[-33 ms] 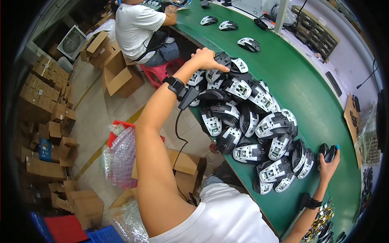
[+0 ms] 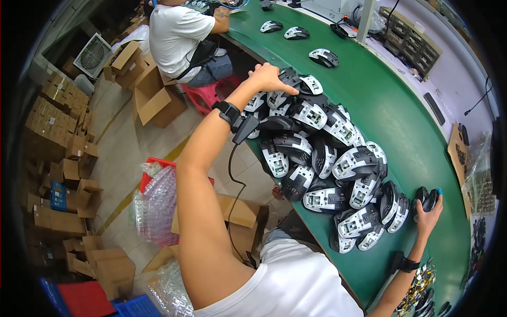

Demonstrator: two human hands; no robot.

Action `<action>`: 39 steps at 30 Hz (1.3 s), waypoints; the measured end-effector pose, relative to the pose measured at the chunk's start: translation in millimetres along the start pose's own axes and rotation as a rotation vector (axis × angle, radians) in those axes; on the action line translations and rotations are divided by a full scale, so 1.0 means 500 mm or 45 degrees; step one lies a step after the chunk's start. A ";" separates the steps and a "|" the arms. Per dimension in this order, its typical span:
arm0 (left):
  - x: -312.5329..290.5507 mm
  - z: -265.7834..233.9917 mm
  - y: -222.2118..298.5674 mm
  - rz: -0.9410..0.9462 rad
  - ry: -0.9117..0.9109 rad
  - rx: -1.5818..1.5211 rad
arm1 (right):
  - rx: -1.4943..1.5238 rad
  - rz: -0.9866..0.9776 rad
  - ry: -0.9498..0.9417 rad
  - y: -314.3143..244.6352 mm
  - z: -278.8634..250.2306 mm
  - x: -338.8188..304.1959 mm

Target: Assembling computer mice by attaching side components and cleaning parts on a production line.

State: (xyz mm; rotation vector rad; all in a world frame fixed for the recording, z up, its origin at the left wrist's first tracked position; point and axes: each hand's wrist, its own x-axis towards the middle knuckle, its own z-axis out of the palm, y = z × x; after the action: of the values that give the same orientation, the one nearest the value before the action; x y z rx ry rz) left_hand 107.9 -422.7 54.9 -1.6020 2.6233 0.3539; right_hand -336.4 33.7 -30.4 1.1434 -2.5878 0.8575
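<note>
A heap of computer mice (image 2: 359,164), black and white with their undersides partly bare, lies along the near side of the green bench. At the heap's far left end is my left hand (image 2: 268,79), thumb and fingers spread wide. Its thumb rests against the mice there, beside a dark mouse (image 2: 289,77); I see no firm hold. Off the heap's right side, my right hand (image 2: 430,214) grips a black mouse (image 2: 424,196) between thumb and fingers, low over the bench. A blue tip shows on one finger. Both wrists wear black bands.
Several finished-looking mice (image 2: 323,58) stand farther along the green bench (image 2: 391,111). A co-worker (image 2: 182,39) sits at far left on a pink stool (image 2: 203,98). Open cartons (image 2: 158,100) and a red crate (image 2: 153,168) with bubble wrap stand on the floor. A cable hangs from my left wrist.
</note>
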 end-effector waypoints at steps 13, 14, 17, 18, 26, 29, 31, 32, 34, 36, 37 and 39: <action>0.033 0.046 -0.070 0.151 0.312 -0.650 | 0.573 -0.555 -0.567 -0.388 -0.056 0.188; 0.055 0.066 -0.084 0.196 0.469 -0.643 | 0.525 -0.654 -0.615 -0.464 -0.047 0.195; 0.115 0.096 -0.131 0.135 -0.009 -0.698 | 0.479 -0.936 -0.651 -0.682 -0.002 0.193; 0.120 0.102 -0.121 0.135 0.035 -0.685 | 0.542 -1.051 -0.642 -0.722 0.031 0.200; 0.127 0.109 -0.127 0.161 0.135 -0.948 | 0.555 -1.683 -1.167 -0.923 0.207 0.154; 0.125 0.109 -0.125 0.172 0.116 -0.882 | 0.409 -1.734 -1.251 -0.942 0.224 0.146; 0.126 0.118 -0.131 0.164 0.106 -0.811 | 0.239 -1.829 -1.327 -0.949 0.216 0.144; 0.125 0.123 -0.137 0.167 0.096 -0.740 | 0.211 -1.817 -1.377 -0.957 0.212 0.145; 0.133 0.128 -0.148 0.147 0.090 -0.768 | 0.290 -1.833 -1.339 -0.956 0.228 0.148; 0.136 0.126 -0.146 0.142 0.079 -0.796 | 0.406 -1.854 -1.257 -0.950 0.246 0.154; 0.138 0.119 -0.136 0.147 0.078 -0.793 | 0.406 -1.849 -1.254 -0.943 0.244 0.161; 0.144 0.114 -0.128 0.137 0.104 -0.783 | 0.424 -1.810 -1.270 -0.939 0.237 0.169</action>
State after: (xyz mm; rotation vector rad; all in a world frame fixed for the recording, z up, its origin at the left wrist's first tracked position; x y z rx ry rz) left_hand 126.8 -501.1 -22.9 -1.6274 2.8353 1.2252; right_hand -46.7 -338.5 108.0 3.3429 -1.1248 0.3050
